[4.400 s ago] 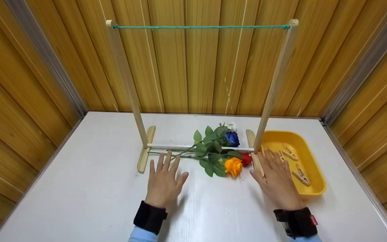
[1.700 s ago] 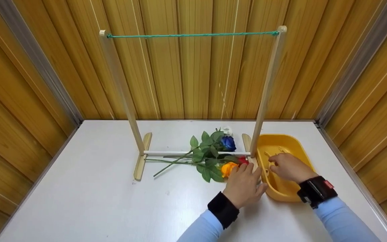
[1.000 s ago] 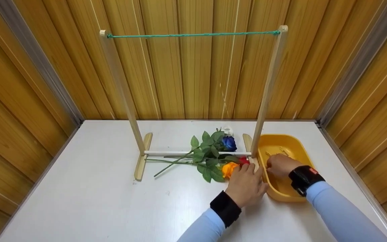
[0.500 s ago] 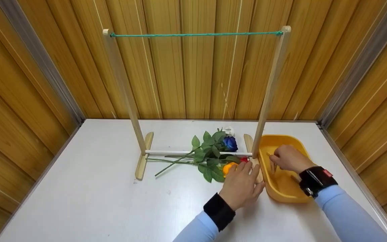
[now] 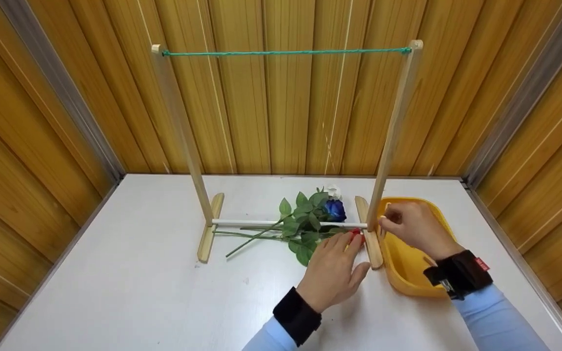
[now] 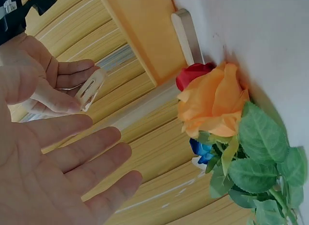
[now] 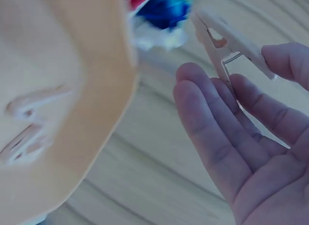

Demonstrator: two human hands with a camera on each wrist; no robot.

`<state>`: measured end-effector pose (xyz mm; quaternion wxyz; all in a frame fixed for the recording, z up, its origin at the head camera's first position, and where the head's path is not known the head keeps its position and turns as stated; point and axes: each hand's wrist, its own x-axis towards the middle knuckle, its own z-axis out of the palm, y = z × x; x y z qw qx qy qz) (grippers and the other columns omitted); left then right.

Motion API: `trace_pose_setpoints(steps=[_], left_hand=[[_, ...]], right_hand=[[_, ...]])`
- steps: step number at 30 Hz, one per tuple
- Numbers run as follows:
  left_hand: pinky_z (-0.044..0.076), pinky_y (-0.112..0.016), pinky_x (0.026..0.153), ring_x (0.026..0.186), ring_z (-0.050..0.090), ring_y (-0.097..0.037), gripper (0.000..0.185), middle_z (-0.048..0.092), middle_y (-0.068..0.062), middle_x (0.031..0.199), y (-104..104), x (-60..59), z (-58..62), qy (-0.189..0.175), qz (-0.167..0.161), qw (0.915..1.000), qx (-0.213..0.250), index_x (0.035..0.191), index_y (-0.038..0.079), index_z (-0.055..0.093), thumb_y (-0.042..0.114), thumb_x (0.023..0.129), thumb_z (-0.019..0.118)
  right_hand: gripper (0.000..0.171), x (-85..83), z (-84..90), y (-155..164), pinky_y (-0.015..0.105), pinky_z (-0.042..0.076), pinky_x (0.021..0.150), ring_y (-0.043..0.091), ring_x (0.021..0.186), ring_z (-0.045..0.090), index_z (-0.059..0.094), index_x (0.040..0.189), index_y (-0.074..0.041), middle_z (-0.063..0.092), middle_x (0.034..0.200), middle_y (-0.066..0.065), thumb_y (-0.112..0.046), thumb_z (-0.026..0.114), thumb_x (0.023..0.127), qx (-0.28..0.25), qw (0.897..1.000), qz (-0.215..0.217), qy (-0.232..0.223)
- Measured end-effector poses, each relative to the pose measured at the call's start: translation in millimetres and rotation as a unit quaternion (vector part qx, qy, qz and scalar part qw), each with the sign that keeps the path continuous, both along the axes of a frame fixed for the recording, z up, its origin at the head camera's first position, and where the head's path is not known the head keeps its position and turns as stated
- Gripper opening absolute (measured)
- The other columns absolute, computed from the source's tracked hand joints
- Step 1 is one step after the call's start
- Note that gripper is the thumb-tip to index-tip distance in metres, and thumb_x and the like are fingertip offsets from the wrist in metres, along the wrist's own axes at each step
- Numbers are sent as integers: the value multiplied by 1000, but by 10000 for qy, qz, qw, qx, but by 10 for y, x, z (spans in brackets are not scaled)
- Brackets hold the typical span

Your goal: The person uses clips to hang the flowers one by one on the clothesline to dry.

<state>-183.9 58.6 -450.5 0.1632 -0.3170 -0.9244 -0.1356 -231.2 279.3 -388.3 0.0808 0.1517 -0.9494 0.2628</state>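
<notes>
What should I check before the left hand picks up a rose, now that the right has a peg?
1. Peg pinched in right hand: ok, fingers hold it near the spring.
2. Peg clear of the tray: ok, lifted above the rim.
3. Left hand free: ok, fingers straight, holding nothing.
4. Orange rose within reach: ok, just beyond the left fingertips.
5. Stems free of the stand: not ok, they run under its white crossbar.
6. String clear: ok, nothing hangs on it.
</notes>
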Motion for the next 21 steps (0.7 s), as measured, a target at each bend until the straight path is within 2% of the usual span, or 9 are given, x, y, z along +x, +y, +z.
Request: trace_pose_setpoints(steps=[6,11,13,17,21], left_hand=[[48,-42,109,132,58,-23,52,62,-8,143,-154,18,12,-132,-108,9981,599,146,7,57,42,109,47],[51,-39,104,125,63,-23,48,65,-9,137,-259,4,-17,100,-249,9942,1042,142,4,60,38,109,50],[52,-38,102,122,65,-22,46,67,-8,134,-286,-6,-44,287,-285,9918,1211,140,4,62,35,108,53],[54,-36,98,114,67,-20,40,70,-7,125,-324,-24,-92,561,-348,9861,1527,135,4,65,31,106,58],[56,-34,93,107,69,-18,38,72,-6,117,-341,-38,-102,431,-467,9837,1684,133,4,66,30,106,59]], right_hand=[[3,154,-48,-232,21,56,70,15,73,68,76,92,-5,73,84,2,-8,77,92,-604,9968,203,477],[7,277,-157,-410,30,61,71,15,74,70,75,91,-7,70,87,2,-3,80,88,-995,9917,193,793],[9,313,-212,-471,31,62,69,15,74,70,75,91,-7,70,87,1,-2,81,86,-1230,9879,200,921],[15,378,-319,-567,23,59,67,12,72,70,75,92,-10,69,88,-2,3,80,85,-1837,9773,231,1026],[19,414,-429,-634,18,58,68,9,73,69,76,94,-10,71,88,1,6,79,85,-2413,9650,325,972]])
